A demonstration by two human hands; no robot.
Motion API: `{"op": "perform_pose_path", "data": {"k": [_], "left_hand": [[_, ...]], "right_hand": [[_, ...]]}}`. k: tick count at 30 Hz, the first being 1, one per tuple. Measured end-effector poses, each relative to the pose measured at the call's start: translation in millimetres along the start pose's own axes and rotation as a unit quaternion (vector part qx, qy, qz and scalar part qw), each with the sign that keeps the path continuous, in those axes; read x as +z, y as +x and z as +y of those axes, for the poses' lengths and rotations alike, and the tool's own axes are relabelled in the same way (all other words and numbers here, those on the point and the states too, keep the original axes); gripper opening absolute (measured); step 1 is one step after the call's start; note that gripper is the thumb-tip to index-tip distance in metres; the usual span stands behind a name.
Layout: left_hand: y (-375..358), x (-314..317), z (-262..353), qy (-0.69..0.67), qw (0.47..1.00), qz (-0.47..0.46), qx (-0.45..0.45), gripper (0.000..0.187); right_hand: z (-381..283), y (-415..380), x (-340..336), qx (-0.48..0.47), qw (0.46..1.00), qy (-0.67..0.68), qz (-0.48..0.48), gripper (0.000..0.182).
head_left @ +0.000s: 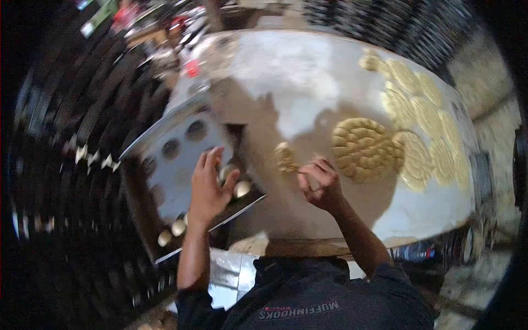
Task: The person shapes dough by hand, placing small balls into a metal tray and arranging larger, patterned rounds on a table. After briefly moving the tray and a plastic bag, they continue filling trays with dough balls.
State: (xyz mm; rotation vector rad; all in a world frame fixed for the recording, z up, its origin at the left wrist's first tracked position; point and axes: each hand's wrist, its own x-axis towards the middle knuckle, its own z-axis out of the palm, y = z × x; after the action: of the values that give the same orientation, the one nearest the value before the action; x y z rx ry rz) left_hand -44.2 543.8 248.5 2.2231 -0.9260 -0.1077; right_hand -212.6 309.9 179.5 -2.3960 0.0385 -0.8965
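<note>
My left hand [212, 187] is over the dark metal tray [193, 159], fingers apart, beside pale round dough balls [242, 189] along the tray's near side. Whether it touches one of them is hard to tell. My right hand [319, 180] is closed above the table, its fingers curled; what they hold, if anything, is too blurred to name. Just left of it lies a small clump of dough pieces [285, 158]. To its right sits a large round cluster of dough pieces [364, 148].
Flattened, patterned dough sheets [428, 118] cover the right side of the table [275, 60]. More dough balls [179, 227] lie at the tray's near left corner. Dark stacked racks [71, 181] stand at the left, and blurred red and white items [176, 27] at the back left.
</note>
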Motion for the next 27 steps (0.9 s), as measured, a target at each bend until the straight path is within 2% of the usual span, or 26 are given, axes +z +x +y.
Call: {"op": "perform_pose_path", "data": {"k": [1, 3, 5, 6, 8, 9, 10, 11, 13, 14, 15, 17, 18, 19, 20, 21, 23, 24, 25, 26, 27], "left_hand": [[2.9, 34.7, 16.4, -0.010, 0.999, -0.018, 0.028, 0.062], [8.5, 117.1, 54.8, -0.208, 0.970, -0.012, 0.126, 0.065], [20.4, 192.0, 128.7, -0.193, 0.938, -0.237, 0.163, 0.068], [29.1, 221.9, 156.9, -0.189, 0.933, -0.249, 0.175, 0.068], [59.1, 282.1, 214.1, -0.127, 0.864, -0.353, 0.336, 0.077], [86.5, 312.4, 236.5, -0.115, 0.858, -0.360, 0.348, 0.077], [119.2, 342.7, 251.3, -0.163, 0.826, -0.416, 0.344, 0.073], [152.8, 375.3, 262.7, -0.209, 0.789, -0.474, 0.331, 0.070], [220.4, 463.3, 257.6, -0.376, 0.768, -0.511, 0.088, 0.061], [253.2, 487.0, 274.2, -0.375, 0.791, -0.482, 0.029, 0.054], [283.8, 527.1, 270.8, -0.357, 0.844, -0.394, -0.073, 0.046], [350.9, 594.3, 251.0, -0.280, 0.897, -0.320, -0.126, 0.051], [377.0, 617.1, 255.2, -0.271, 0.899, -0.321, -0.122, 0.051], [399.8, 636.9, 262.6, -0.113, 0.932, -0.310, -0.148, 0.055], [413.1, 653.6, 271.1, 0.049, 0.941, -0.290, -0.168, 0.059], [409.3, 661.3, 288.7, 0.064, 0.939, -0.296, -0.162, 0.059], [388.2, 673.3, 308.0, 0.139, 0.969, -0.119, -0.168, 0.080], [394.1, 688.6, 288.6, 0.075, 0.983, -0.042, -0.164, 0.066], [407.9, 692.3, 268.6, 0.087, 0.982, -0.036, -0.166, 0.066], [428.1, 694.6, 246.2, -0.074, 0.962, -0.142, -0.221, 0.059], [447.2, 696.6, 226.2, -0.235, 0.903, -0.244, -0.264, 0.052]], "right_hand": [[24.1, -26.7, -23.4, 0.017, 0.999, -0.025, 0.017, 0.011], [74.1, -86.9, -63.5, 0.204, 0.974, -0.069, 0.074, 0.008], [123.7, -143.3, -101.8, 0.268, 0.955, -0.097, 0.079, 0.009], [145.0, -165.7, -125.0, 0.313, 0.941, -0.109, 0.068, 0.011], [178.6, -218.6, -179.1, 0.373, 0.918, -0.121, 0.054, 0.014], [198.6, -253.8, -203.5, 0.345, 0.918, -0.178, 0.083, 0.015], [211.7, -291.5, -219.4, 0.323, 0.911, -0.230, 0.113, 0.017], [217.2, -322.6, -239.6, 0.343, 0.897, -0.247, 0.132, 0.017], [218.1, -347.7, -265.1, 0.375, 0.878, -0.253, 0.156, 0.018], [218.6, -349.7, -271.8, 0.390, 0.870, -0.252, 0.166, 0.018], [220.2, -350.8, -278.2, 0.401, 0.863, -0.254, 0.174, 0.019], [225.9, -345.7, -278.0, 0.408, 0.860, -0.253, 0.171, 0.016], [231.7, -342.9, -278.7, 0.410, 0.859, -0.259, 0.167, 0.013], [236.5, -341.5, -281.9, 0.417, 0.855, -0.253, 0.177, 0.013], [237.3, -339.7, -285.4, 0.440, 0.849, -0.233, 0.175, 0.014], [237.8, -338.3, -286.3, 0.464, 0.844, -0.210, 0.172, 0.014], [243.9, -338.1, -284.5, 0.470, 0.841, -0.204, 0.175, 0.014], [247.1, -336.2, -283.6, 0.466, 0.843, -0.208, 0.173, 0.014], [248.9, -331.8, -286.3, 0.466, 0.845, -0.195, 0.174, 0.014], [250.4, -326.0, -291.3, 0.458, 0.850, -0.192, 0.176, 0.014], [252.1, -322.1, -293.2, 0.451, 0.852, -0.194, 0.180, 0.014]]}}
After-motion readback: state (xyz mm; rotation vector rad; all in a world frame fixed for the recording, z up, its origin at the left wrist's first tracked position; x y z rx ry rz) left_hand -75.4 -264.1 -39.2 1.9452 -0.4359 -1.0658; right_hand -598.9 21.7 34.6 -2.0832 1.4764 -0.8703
